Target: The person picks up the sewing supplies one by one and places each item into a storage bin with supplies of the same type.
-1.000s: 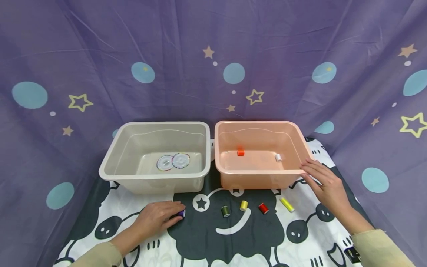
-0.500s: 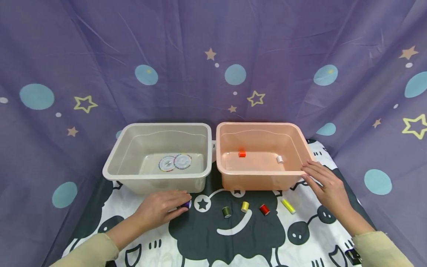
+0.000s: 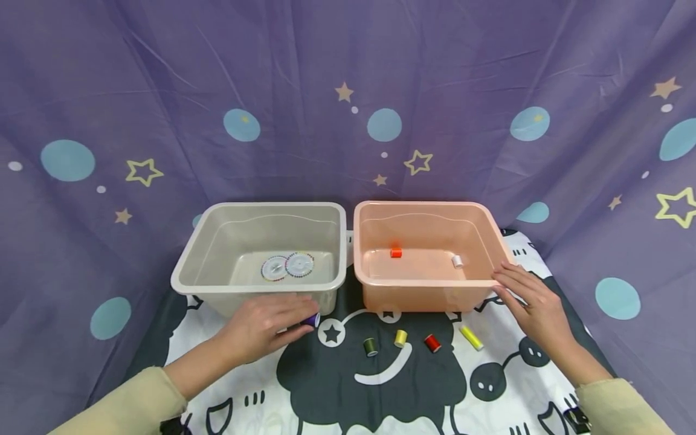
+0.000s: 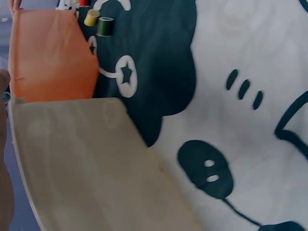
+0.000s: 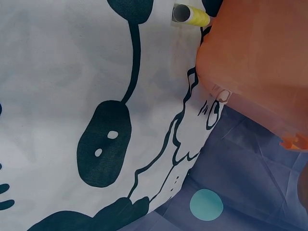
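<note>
My left hand (image 3: 266, 320) pinches a purple thread spool (image 3: 312, 320) between fingers and thumb, in front of the grey bin (image 3: 255, 289). Much of the spool is hidden behind the fingers. With straight fingers, my right hand (image 3: 535, 302) rests on the front right corner of the peach bin (image 3: 418, 282). Two wheels of pins (image 3: 299, 264) overlap on the grey bin's floor. Inside the peach bin lie an orange spool (image 3: 396, 253) and a white spool (image 3: 457, 261).
On the patterned cloth before the peach bin lie a green spool (image 3: 370, 347), a pale yellow spool (image 3: 400, 338), a red spool (image 3: 432, 343) and a bright yellow spool (image 3: 471, 338). A purple curtain (image 3: 304, 169) hangs behind both bins.
My left hand has carried the purple spool up and to the right, from the cloth toward the grey bin's front wall. The right hand keeps its place on the peach bin.
</note>
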A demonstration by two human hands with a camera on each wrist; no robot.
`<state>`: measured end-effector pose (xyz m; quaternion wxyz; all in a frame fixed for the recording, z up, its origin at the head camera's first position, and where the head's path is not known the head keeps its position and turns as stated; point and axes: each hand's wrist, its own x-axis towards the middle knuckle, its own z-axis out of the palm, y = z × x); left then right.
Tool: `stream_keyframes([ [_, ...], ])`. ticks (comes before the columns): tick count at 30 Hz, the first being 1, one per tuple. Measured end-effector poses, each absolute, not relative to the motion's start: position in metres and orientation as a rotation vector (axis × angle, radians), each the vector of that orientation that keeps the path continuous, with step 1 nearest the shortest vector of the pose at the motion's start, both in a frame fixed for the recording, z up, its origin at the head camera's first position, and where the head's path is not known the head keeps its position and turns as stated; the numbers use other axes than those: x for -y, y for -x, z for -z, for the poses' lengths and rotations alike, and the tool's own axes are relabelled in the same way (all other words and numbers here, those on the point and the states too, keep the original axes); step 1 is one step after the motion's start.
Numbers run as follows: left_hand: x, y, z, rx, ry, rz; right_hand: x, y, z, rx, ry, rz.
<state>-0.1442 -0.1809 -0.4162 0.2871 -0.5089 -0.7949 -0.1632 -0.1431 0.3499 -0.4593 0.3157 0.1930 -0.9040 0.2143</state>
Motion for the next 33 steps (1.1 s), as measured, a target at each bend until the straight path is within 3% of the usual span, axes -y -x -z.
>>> stream_keyframes([
  [18, 0.16, 0.175, 0.363, 2.091, 1.395, 0.381, -0.351, 0.143, 0.46, 2.38, -0.508, -0.559],
  [33, 0.131, 0.206, 0.347, 2.168, 1.422, 0.372, -0.352, 0.144, 0.457, 2.387, -0.523, -0.559],
])
